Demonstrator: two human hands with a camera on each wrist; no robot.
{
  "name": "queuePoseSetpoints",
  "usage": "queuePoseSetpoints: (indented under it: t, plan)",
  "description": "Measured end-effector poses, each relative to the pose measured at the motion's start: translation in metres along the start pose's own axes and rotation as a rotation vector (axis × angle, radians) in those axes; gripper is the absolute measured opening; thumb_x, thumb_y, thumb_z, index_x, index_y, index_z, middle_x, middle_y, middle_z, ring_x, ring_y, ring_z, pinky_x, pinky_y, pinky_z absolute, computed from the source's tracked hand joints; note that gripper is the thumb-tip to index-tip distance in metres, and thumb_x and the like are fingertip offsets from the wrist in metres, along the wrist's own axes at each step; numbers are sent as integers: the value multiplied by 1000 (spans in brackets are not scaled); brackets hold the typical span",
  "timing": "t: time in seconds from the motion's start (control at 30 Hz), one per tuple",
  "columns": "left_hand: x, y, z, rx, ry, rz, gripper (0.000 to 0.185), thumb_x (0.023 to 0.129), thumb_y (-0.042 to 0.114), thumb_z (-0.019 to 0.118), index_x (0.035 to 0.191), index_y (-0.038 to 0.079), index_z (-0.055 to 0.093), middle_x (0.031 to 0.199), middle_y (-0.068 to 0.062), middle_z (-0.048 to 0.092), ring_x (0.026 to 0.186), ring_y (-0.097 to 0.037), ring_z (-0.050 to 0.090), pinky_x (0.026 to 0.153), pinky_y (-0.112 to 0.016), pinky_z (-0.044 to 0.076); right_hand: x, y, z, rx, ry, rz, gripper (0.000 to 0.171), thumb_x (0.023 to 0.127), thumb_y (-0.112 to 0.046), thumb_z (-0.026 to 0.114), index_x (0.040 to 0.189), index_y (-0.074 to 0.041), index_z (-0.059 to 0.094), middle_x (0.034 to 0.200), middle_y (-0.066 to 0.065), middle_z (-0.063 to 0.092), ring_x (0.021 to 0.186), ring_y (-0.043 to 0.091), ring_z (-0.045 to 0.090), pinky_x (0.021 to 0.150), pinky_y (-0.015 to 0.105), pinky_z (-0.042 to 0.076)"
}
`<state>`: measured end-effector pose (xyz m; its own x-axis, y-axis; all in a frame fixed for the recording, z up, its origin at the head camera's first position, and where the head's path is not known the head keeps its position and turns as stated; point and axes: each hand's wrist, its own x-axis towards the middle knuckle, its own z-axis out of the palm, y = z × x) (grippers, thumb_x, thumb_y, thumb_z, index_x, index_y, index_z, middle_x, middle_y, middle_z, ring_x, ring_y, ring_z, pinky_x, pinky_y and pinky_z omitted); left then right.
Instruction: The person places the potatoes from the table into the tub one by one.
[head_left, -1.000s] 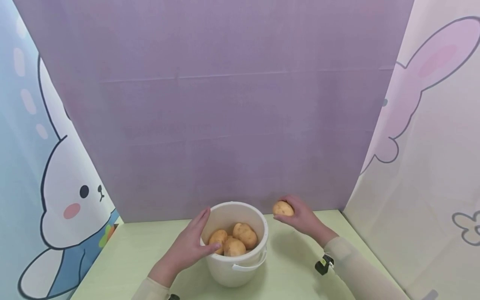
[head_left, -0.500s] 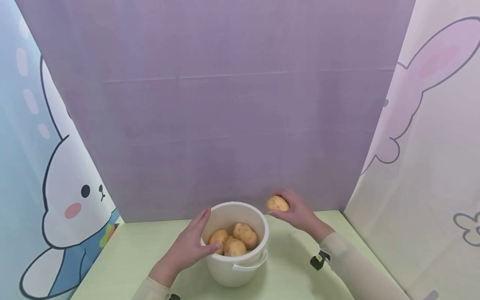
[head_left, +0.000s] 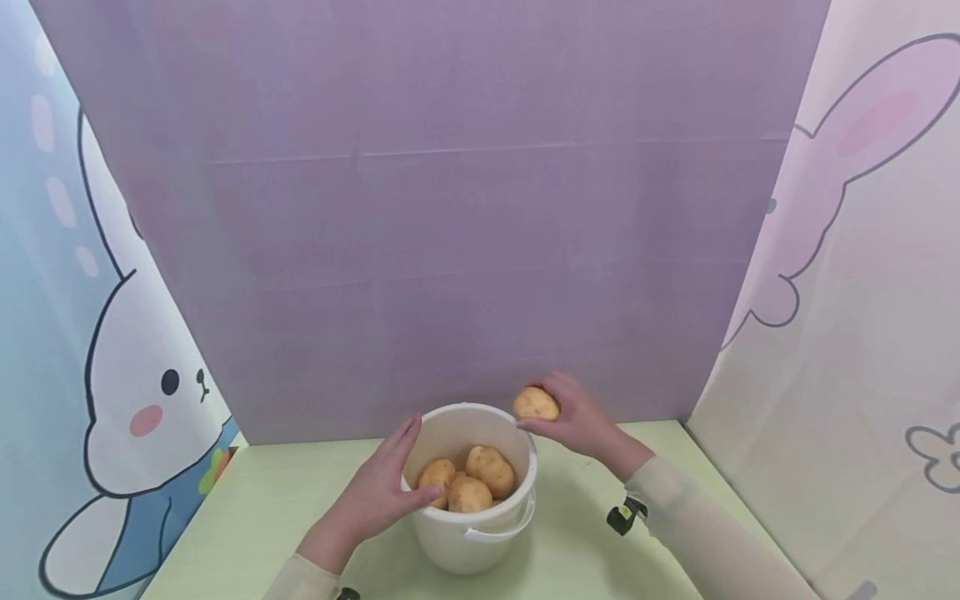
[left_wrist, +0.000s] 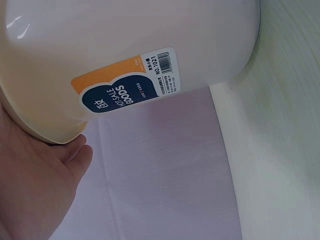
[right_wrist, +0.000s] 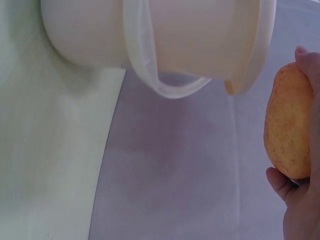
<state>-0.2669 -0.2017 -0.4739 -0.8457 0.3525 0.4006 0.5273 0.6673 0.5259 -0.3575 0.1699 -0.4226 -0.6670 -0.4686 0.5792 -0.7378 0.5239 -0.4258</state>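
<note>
A white bucket [head_left: 467, 542] with several potatoes [head_left: 470, 494] inside stands upright at the front middle of the table. My left hand [head_left: 378, 492] rests against its left rim, fingers nearly straight and thumb reaching over the edge; the left wrist view has the fingertips right at the rim. My right hand [head_left: 577, 421] grips one potato [head_left: 536, 404] between thumb and fingers, raised just beyond the bucket's upper right rim. In the right wrist view this potato [right_wrist: 289, 122] is held apart from the rim. Potatoes lower in the bucket are mostly hidden.
The bucket's white handle [head_left: 504, 532] hangs down on its front right. A pale green table [head_left: 300, 475] ends at a purple backdrop [head_left: 480, 250]. Printed rabbit sheets [head_left: 885, 333] stand on both sides. A label [left_wrist: 127, 80] marks the bucket's side.
My right hand has moved left and slightly up with the potato, from beside the bucket to near its right rim. The left hand and bucket stay in place.
</note>
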Motion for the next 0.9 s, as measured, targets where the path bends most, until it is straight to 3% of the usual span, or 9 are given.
queuePoseSetpoints:
  t: [0.5,0.9]
  plan:
    - [0,-3,1,9,7,17,118,92,65,81,174,1,26,177,-26,31,158,-52,38,121,-73,39,17,-22,16,8,-72,-68,55,89,-44,95,132,-20,71,123,-7,66,110,14,61,91,38,58]
    - [1,-3,1,10,-1,9,117,92,63,83,174,1,27,177,-25,31,158,-51,38,121,-73,39,30,-37,24,-2,-154,-87,53,90,-47,93,132,-22,71,123,-11,66,113,12,61,96,38,58]
